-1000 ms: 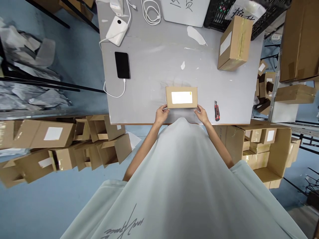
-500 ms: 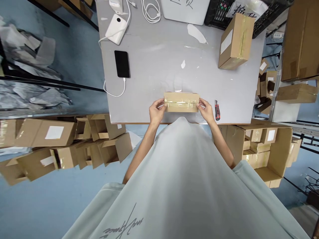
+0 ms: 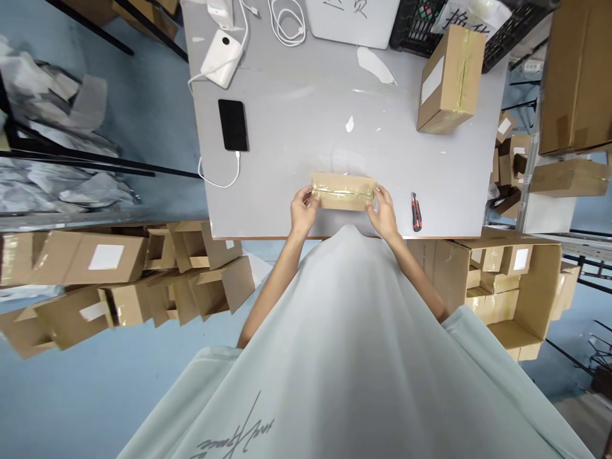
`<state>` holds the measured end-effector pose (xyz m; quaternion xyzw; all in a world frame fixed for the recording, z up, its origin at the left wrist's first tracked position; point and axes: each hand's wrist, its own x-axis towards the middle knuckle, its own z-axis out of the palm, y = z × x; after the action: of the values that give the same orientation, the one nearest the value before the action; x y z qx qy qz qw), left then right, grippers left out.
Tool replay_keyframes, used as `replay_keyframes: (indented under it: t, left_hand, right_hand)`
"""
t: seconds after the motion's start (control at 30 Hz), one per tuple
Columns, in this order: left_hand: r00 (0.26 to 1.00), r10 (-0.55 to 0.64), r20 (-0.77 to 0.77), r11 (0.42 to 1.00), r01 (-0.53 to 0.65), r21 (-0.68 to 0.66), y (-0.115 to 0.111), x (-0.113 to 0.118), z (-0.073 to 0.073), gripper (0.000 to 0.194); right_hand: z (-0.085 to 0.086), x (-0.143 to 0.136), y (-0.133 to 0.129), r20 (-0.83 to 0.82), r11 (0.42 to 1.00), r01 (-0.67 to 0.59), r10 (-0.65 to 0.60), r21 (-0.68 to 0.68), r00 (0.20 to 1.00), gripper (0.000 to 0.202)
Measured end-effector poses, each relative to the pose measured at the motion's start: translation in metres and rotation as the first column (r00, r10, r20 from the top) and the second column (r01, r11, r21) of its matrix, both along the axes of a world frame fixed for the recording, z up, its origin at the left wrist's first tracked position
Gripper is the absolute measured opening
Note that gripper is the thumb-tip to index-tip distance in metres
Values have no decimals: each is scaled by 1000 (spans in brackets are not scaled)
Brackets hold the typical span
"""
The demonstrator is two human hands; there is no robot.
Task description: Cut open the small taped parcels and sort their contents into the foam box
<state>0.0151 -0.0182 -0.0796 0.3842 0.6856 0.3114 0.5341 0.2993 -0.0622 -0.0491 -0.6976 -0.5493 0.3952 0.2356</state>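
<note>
A small cardboard box [image 3: 343,191], with shiny clear tape along its upper face, is held near the front edge of the grey table [image 3: 296,121]. My left hand [image 3: 303,210] grips its left end, thumb toward the near side. At the opposite end, my right hand [image 3: 382,211] has its thumb on the near corner and its fingers behind. The box is slightly turned, its right end nearer to me. To the right of my right hand lies a red and black utility knife [image 3: 416,211].
A taller taped box [image 3: 452,80] stands at the table's back right, beside a black crate [image 3: 421,25]. A phone [image 3: 233,125] on a white cable and a white power bank [image 3: 221,58] lie left. Open boxes [image 3: 210,290] line the floor; a large carton [image 3: 549,293] holds several small ones.
The small box has turned slightly and shifted a little left and away from me. My right hand has moved inward, its thumb now on the box's near corner.
</note>
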Motion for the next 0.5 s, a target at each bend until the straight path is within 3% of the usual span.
replay_keyframes:
  t: [0.13,0.23,0.4,0.5]
  left_hand:
    - [1000,1,-26,1000,-1,-3,2,1,4,45]
    - [1000,-9,-19,1000,9,2,1,4,13,46]
    - [992,-117,37,987,112,112,-1,19,26,48]
    - [993,-117,13,993,117,33,4,30,21,54]
  right_hand:
    - [2,-10,1,-15,996,-88,87,-33,996,65]
    - [0,-6,4,-35,995,-83,81,-63,996,69]
    - [-1,24,11,13,996,42,-41,-79,999,97]
    - [1,44,14,48,983,123,-118,-135,992,108]
